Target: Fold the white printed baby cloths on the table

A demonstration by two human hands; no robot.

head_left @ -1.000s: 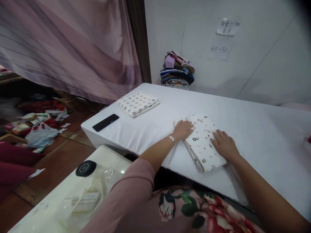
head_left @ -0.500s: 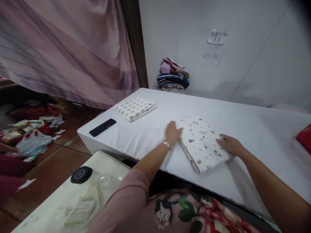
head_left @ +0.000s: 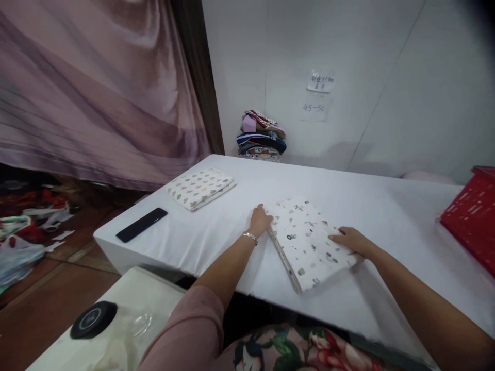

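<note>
A folded white cloth with small printed motifs (head_left: 305, 242) lies at an angle near the front edge of the white table. My left hand (head_left: 260, 220), with a silver bracelet at its wrist, grips the cloth's upper left edge; the fingertips meet the fabric. On the right side of the cloth, my right hand (head_left: 351, 241) rests with its thumb and fingers apart, lying over the fabric's edge. Farther left is a second folded cloth with a grey cloud-like print (head_left: 201, 188), touched by neither hand.
A black phone (head_left: 142, 225) lies on the white table (head_left: 240, 178) at the left. A red basket (head_left: 472, 216) stands at the right. Folded fabrics (head_left: 263, 136) are stacked by the wall. A round black object (head_left: 94, 319) sits on a lower white surface (head_left: 154, 288).
The view has turned to the right, bringing more of the red basket in. Both hands remain at the printed cloth, which looks nearly unchanged.
</note>
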